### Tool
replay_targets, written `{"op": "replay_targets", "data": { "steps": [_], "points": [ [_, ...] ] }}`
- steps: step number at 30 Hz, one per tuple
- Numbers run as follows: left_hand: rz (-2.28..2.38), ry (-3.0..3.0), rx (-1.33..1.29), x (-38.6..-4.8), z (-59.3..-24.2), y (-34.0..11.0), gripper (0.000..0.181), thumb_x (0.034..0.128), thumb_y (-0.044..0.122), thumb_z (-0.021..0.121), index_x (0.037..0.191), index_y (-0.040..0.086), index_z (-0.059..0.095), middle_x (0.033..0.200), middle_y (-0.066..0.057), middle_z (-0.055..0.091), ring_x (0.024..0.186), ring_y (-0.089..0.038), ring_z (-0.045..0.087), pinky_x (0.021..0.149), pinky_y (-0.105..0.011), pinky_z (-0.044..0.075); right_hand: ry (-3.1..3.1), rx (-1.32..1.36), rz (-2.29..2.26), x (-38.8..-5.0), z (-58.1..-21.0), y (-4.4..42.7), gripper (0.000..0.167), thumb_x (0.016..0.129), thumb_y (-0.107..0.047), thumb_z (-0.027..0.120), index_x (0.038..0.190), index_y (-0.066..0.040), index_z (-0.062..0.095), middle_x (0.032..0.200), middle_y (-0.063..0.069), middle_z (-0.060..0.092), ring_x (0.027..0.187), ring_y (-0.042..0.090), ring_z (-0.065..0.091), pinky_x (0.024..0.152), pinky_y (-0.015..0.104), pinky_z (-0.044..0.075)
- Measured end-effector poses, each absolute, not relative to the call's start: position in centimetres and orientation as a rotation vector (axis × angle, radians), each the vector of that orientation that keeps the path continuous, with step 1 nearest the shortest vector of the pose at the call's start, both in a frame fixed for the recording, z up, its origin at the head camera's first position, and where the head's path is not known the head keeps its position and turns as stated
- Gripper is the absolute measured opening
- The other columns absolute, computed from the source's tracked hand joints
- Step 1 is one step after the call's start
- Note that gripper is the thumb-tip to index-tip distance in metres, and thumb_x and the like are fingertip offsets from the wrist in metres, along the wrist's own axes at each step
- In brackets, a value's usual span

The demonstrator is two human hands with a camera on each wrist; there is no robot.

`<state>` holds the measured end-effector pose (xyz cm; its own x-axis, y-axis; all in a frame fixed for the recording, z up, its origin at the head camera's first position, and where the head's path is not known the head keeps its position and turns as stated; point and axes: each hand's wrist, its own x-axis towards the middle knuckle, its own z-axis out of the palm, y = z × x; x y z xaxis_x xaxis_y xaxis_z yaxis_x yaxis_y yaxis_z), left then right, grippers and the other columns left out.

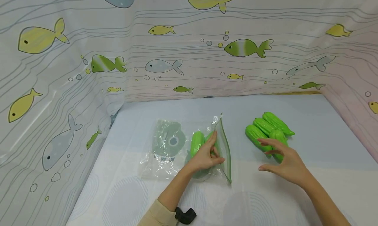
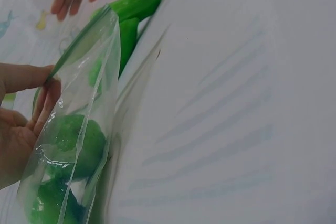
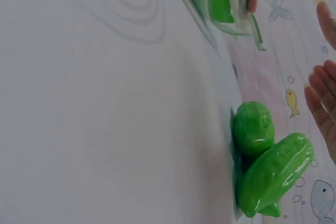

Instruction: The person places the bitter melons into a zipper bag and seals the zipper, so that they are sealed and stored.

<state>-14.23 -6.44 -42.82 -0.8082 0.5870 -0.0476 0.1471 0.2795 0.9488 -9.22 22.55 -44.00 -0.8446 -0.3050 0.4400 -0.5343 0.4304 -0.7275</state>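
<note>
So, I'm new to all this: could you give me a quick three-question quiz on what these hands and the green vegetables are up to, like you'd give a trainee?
1. Which hand is at the mouth of the clear bag?
a) left
b) right
c) both

2. True or false: the right hand has a vegetable in its grip.

3. Fill in the blank: in the head view, the loose green vegetables lie to the ____ of the bag.

Key:
1: a, the left hand.
2: False; the right hand is by the loose vegetables, thumb and fingers apart, holding nothing.
3: right.
</note>
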Motion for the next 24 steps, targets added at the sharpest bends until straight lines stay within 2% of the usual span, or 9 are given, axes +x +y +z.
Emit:
{"op": "replay_targets", "data": {
  "steps": [5,10,24],
  "points": [
    [1.522,2.200,0.677,-15.1,-45.3,-6.4,0.102,0.0807,-0.008,0.071,0.151,-0.001,-0.002,0.159,-0.019,-0.002,0.076,-0.010,0.057,0.066,-0.019,0.055,-2.418,0.729,1.328,-9.3,-44.3,23.4,0.095,0.048,0.002,0.093,0.134,-0.001,0.052,0.128,0.007,0.057,0.116,0.003,0.052,0.081,0.015,0.052],
    [1.532,2.207,0.670,-15.3,-45.8,-6.5,0.104,0.0804,-0.005,0.073,0.153,0.001,0.000,0.160,-0.013,-0.002,0.075,-0.006,0.057,0.067,-0.021,0.056,-2.402,0.719,1.294,-9.2,-44.4,24.2,0.097,0.046,0.006,0.092,0.134,0.001,0.052,0.130,0.000,0.056,0.118,0.002,0.050,0.082,0.013,0.051],
    [1.529,2.198,0.630,-15.1,-45.7,-6.5,0.104,0.0798,-0.005,0.074,0.154,0.004,0.001,0.161,-0.007,-0.003,0.074,-0.005,0.058,0.068,-0.022,0.056,-2.398,0.649,1.279,-8.5,-44.3,25.5,0.095,0.046,0.012,0.091,0.132,0.001,0.053,0.126,0.004,0.058,0.113,0.001,0.053,0.082,0.012,0.051]
  ]
}}
